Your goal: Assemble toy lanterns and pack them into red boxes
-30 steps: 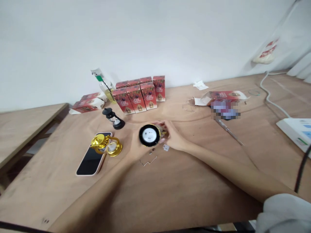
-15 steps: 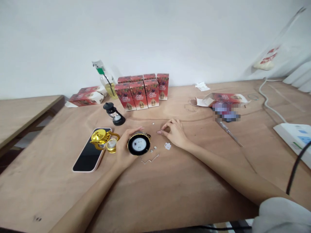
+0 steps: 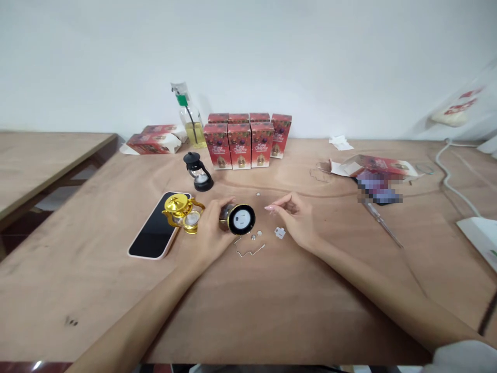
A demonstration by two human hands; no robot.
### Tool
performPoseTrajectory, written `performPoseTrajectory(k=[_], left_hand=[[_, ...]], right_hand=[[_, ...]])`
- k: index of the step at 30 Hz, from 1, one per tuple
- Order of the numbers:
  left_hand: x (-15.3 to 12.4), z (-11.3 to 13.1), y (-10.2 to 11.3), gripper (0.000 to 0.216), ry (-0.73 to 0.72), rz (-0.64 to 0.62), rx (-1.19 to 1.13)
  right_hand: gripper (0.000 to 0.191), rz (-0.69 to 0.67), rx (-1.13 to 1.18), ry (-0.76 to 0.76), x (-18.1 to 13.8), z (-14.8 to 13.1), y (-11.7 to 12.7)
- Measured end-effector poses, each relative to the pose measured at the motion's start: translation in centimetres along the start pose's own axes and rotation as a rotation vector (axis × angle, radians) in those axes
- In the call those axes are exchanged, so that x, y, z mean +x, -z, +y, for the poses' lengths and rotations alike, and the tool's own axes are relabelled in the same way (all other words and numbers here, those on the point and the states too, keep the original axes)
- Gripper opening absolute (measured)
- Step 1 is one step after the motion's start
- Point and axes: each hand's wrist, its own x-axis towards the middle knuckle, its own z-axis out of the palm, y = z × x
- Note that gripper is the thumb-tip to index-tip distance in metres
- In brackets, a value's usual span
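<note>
My left hand (image 3: 213, 228) is wrapped round a small black-and-gold lantern (image 3: 241, 219), tipped so that its round base with a white centre faces me. To the right, my right hand (image 3: 297, 217) has thumb and forefinger pinched together; anything between them is too small to make out. Below the lantern lie a couple of small round metal cells (image 3: 253, 237) and a bent wire handle (image 3: 248, 253). A little white plastic piece (image 3: 280, 233) lies under my right hand. Another tiny round piece (image 3: 258, 194) lies farther back, between the hands.
A gold lantern (image 3: 191, 221) stands by a phone (image 3: 153, 228) on the left, with a black lantern (image 3: 200, 176) behind. Several red boxes (image 3: 239, 147) and a pump bottle (image 3: 195, 135) line the back. A screwdriver (image 3: 382, 223) and opened box (image 3: 382, 165) lie right.
The view has shifted, moving everything rightward in the picture. The held lantern has turned slightly, its base now facing more to the right. My right hand is still pinched, slightly nearer me.
</note>
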Motion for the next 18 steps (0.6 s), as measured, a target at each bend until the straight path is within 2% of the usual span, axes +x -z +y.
performPoseTrajectory(k=[2, 4, 7, 9, 15, 18], left_hand=[[-0.3, -0.2, -0.3, 0.056, 0.009, 0.035, -0.001], [-0.6, -0.2, -0.4, 0.059, -0.001, 0.075, 0.009], [-0.7, 0.1, -0.4, 0.057, -0.054, 0.063, 0.062], [-0.8, 0.5, -0.3, 0.055, -0.076, 0.034, 0.098], [-1.0, 1.4, -0.2, 0.050, -0.030, -0.045, 0.109], [-1.0, 1.5, -0.2, 0.048, -0.002, -0.047, 0.139]], right_hand=[[0.016, 0.031, 0.022, 0.101, -0.7, -1.3, -0.4], [0.006, 0.017, -0.007, 0.263, -1.3, -2.7, -0.7], [0.016, -0.070, -0.123, 0.556, -1.8, -4.3, -0.6], [0.020, -0.104, -0.192, 0.669, -1.9, -4.8, -0.5], [0.024, -0.069, -0.229, 0.596, -1.7, -4.7, -0.7], [0.029, -0.071, -0.296, 0.637, -1.7, -4.4, -0.8]])
